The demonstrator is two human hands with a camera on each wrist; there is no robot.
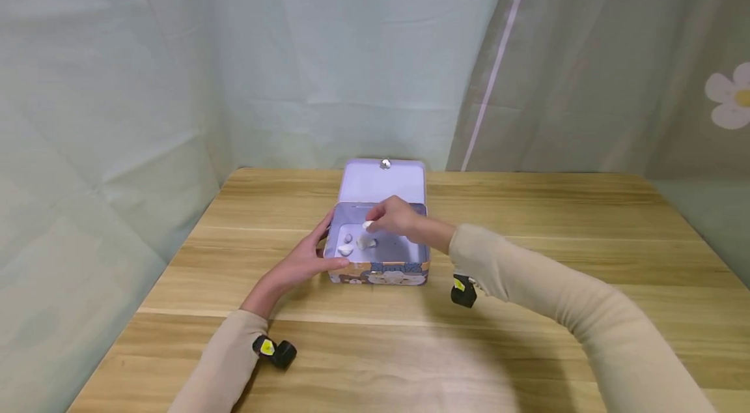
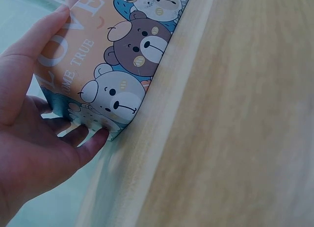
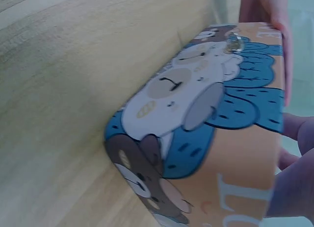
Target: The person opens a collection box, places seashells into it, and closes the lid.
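The left hand [image 1: 305, 261] lies flat-fingered against the left end of the open tin [image 1: 410, 250], steadying it mid-table. Inside, pale stones [image 1: 346, 249] rest on the floor. Above them the right hand [image 1: 398, 216] pinches one stone [image 1: 368, 225], directly over the opening.

My left hand [image 1: 305, 256], lower centre-left of the head view, is flat with straight fingers and the thumb spread along the near edge; its forearm, sleeved in beige, runs to the lower left. My right hand [image 1: 395, 216], at centre frame, arches downward, fingertips [image 1: 370, 225] pinched together on something small and white. Its bent, beige-sleeved arm enters from the lower right corner.
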